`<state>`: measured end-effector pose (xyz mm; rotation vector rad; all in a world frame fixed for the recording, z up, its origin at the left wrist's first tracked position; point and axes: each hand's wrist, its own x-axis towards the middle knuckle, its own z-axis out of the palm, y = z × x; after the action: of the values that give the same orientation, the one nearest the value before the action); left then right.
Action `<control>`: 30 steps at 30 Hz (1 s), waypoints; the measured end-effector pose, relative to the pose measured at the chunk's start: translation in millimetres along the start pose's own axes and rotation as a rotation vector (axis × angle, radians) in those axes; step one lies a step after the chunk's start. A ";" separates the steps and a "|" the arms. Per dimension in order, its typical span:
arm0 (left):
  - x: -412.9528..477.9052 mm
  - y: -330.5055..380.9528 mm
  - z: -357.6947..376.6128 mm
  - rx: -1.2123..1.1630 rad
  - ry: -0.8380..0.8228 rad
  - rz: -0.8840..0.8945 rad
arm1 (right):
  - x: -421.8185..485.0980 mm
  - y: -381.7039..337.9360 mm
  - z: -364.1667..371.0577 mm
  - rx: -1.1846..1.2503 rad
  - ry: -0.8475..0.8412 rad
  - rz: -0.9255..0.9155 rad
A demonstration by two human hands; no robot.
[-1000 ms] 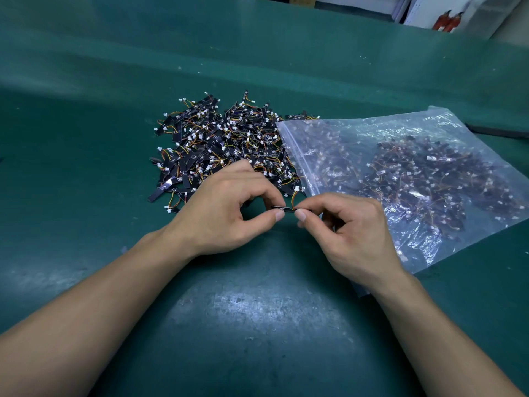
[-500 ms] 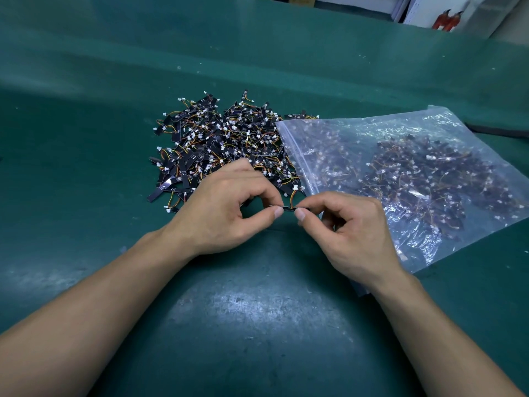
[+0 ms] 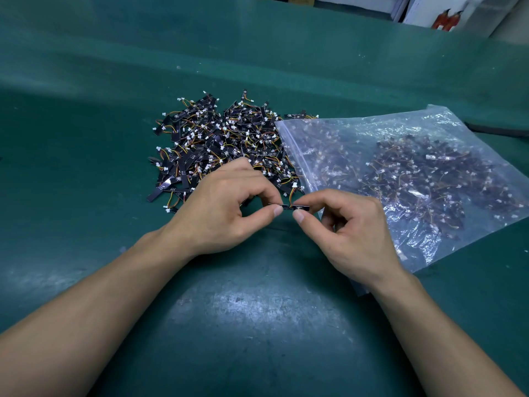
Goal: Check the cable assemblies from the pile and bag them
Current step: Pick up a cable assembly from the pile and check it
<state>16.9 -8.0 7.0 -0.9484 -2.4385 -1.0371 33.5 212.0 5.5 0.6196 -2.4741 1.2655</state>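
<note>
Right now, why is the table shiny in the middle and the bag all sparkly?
Head view: light bounces off the worn green mat, making a pale patch; head view: the crinkly bag throws white glints that haze its contents; head view: the cable assembly pinched by the left hand and right hand looks sharp, the far corners soft.

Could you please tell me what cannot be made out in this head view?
Head view:
- Cable assembly: both ends covered by fingertips of the left hand and right hand; markings too small.
- Pile: near edge behind the left hand, right edge under the bag.
- Bag: contents blurred by glare; near corner behind the right wrist.
- Red objects, top right: blurred.
</note>
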 end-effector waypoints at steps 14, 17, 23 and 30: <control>-0.5 -1.6 0.3 -0.013 -0.012 -0.008 | 1.4 -0.8 -0.1 -0.038 0.004 -0.057; -0.2 -1.1 1.0 -0.010 -0.009 -0.002 | 0.0 -1.4 -0.2 -0.029 0.006 -0.050; -0.3 -2.1 0.8 0.008 -0.006 0.009 | -0.8 0.1 1.2 0.012 0.004 -0.016; -0.5 -2.7 0.0 -0.010 -0.022 -0.007 | 0.8 -1.6 1.8 -0.024 0.015 -0.026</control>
<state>15.4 -9.5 5.4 -0.9600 -2.4586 -1.0476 33.5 209.5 6.0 0.6322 -2.4566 1.2250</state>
